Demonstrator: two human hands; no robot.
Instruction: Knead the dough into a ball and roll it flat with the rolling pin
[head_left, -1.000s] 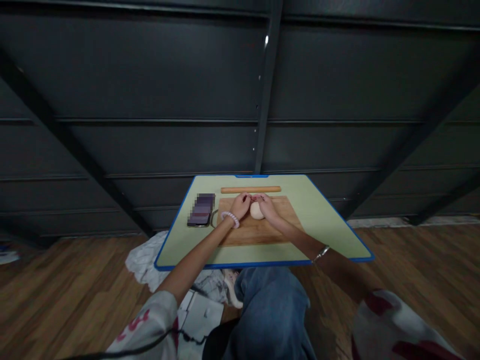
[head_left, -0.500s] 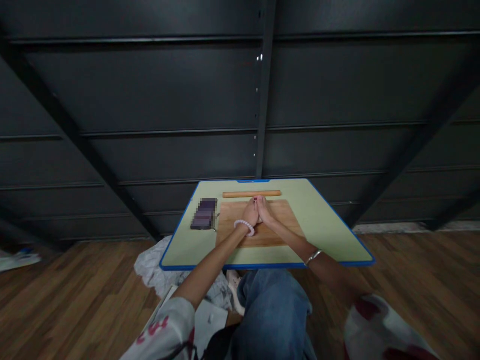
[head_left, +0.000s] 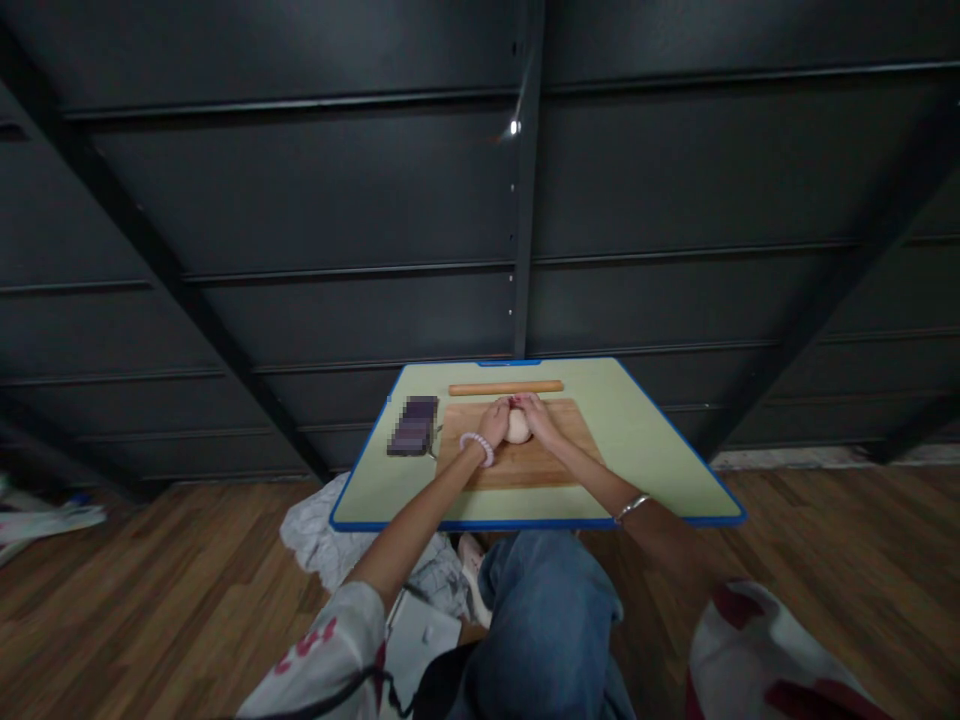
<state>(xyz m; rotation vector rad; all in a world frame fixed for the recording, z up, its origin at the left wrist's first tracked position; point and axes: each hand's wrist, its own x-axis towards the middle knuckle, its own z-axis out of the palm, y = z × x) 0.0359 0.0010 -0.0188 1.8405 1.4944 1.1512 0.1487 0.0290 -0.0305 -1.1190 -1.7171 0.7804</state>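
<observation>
Dough (head_left: 517, 428) partly under 2 hands (head_left: 494, 422) (head_left: 538, 417)

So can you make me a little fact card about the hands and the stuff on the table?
Left hand: curved against the left side of a pale ball, coiled bracelet on the wrist
Right hand: curved against the ball's right side, silver bangle on the wrist
Under the ball: wooden board
Beyond the board: wooden rod, lying crosswise
Left of the board: dark pixelated item, details hidden
Table: pale green top, blue edge
</observation>
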